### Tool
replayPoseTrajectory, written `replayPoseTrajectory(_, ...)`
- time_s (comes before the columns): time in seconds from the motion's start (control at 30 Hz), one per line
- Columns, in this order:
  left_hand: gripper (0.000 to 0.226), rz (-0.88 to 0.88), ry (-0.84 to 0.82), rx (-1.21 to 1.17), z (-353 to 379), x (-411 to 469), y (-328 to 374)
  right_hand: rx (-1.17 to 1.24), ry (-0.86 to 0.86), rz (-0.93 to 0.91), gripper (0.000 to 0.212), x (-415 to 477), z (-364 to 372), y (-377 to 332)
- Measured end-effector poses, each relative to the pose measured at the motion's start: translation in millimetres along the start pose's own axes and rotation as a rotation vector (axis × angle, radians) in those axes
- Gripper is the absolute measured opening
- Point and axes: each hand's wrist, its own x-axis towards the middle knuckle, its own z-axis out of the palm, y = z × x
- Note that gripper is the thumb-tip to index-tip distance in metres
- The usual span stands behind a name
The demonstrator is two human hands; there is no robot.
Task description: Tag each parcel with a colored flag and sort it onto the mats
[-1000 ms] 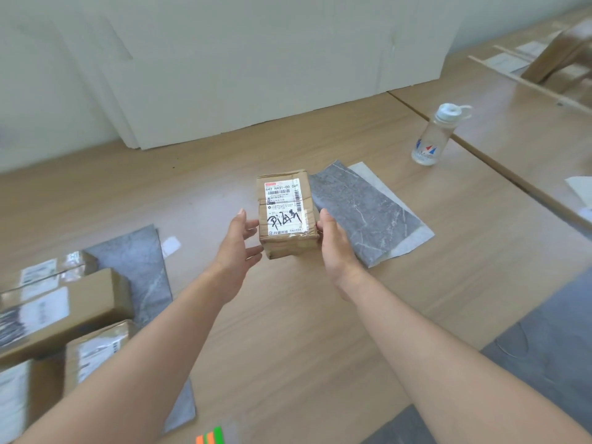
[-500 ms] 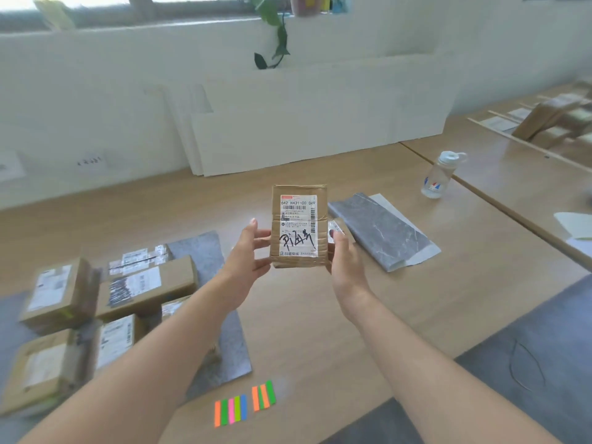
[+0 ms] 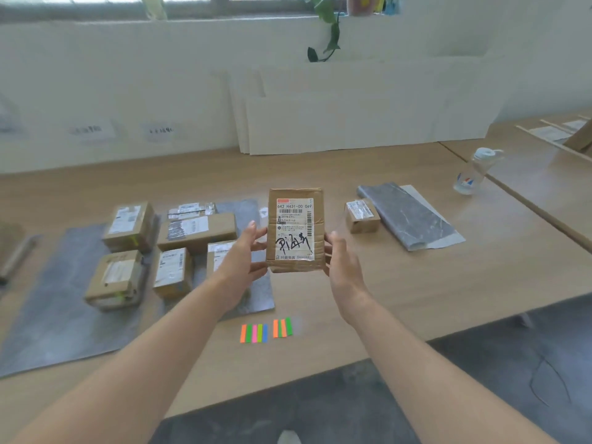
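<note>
Head view: we've got the parcel (image 3: 294,230) upright above the table (image 3: 416,283), left hand (image 3: 238,261) and right hand (image 3: 344,267) gripping its 2 sides, colored flags (image 3: 266,330) lying on the table below it

Brown cardboard parcel (image 3: 294,230) with white label and black scrawl, orange, green, pink and blue paper flags (image 3: 266,330) nearer than the left hand (image 3: 238,261), grey marbled mat (image 3: 407,216) beyond the right hand (image 3: 344,267), pale wood-grain table (image 3: 432,283).

Water bottle (image 3: 473,174) on table (image 3: 416,283); white boards (image 3: 352,123) lean against wall (image 3: 96,75).
</note>
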Motion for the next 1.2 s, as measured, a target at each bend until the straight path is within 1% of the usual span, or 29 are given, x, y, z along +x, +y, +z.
replayPoseTrajectory(0.1,0.047,-0.036,0.035,-0.003,-15.5,-31.8,-24.2,-0.001,-0.044,0.023,0.049,-32.1,5.6,17.9)
replayPoseTrajectory(0.2,0.05,-0.035,0.051,-0.024,-34.3,-57.8,-38.3,-0.013,-0.096,0.026,0.05,-58.4,16.4,26.6)
replayPoseTrajectory(0.3,0.045,-0.036,0.083,-0.034,-56.7,-80.4,-41.0,-0.027,-0.14,0.036,0.051,-75.9,36.4,27.3)
replayPoseTrajectory(0.4,0.048,-0.039,0.132,-0.034,-88.4,-95.4,-43.3,-0.035,-0.177,0.048,0.05,-91.2,62.4,26.0)
replayPoseTrajectory(0.47,0.046,-0.061,0.159,-0.044,-110.4,-100.8,-46.1,-0.043,-0.188,0.065,0.049,-100.5,81.3,28.0)
replayPoseTrajectory(0.6,0.045,-0.098,0.175,-0.066,-146.8,-107.1,-56.3,-0.064,-0.178,0.099,0.053,-112.0,116.8,38.5)
replayPoseTrajectory(0.7,0.044,-0.119,0.157,-0.061,-171.3,-106.9,-67.0,-0.076,-0.148,0.121,0.048,-116.4,143.4,54.2)
replayPoseTrajectory(0.83,0.039,-0.18,0.157,-0.078,-205.6,-100.7,-89.8,-0.113,-0.117,0.157,0.048,-123.8,177.6,79.7)
replayPoseTrajectory(0.97,0.04,-0.225,0.114,-0.078,-233.6,-85.9,-108.4,-0.116,-0.053,0.215,0.045,-125.3,207.5,101.0)
replayPoseTrajectory(1.03,0.039,-0.244,0.102,-0.067,-245.6,-79.8,-117.8,-0.122,-0.048,0.243,0.04,-125.1,220.3,111.9)
replayPoseTrajectory(1.2,0.039,-0.314,0.091,-0.049,-271.9,-66.6,-151.6,-0.17,-0.062,0.32,0.042,-128.6,243.7,148.4)
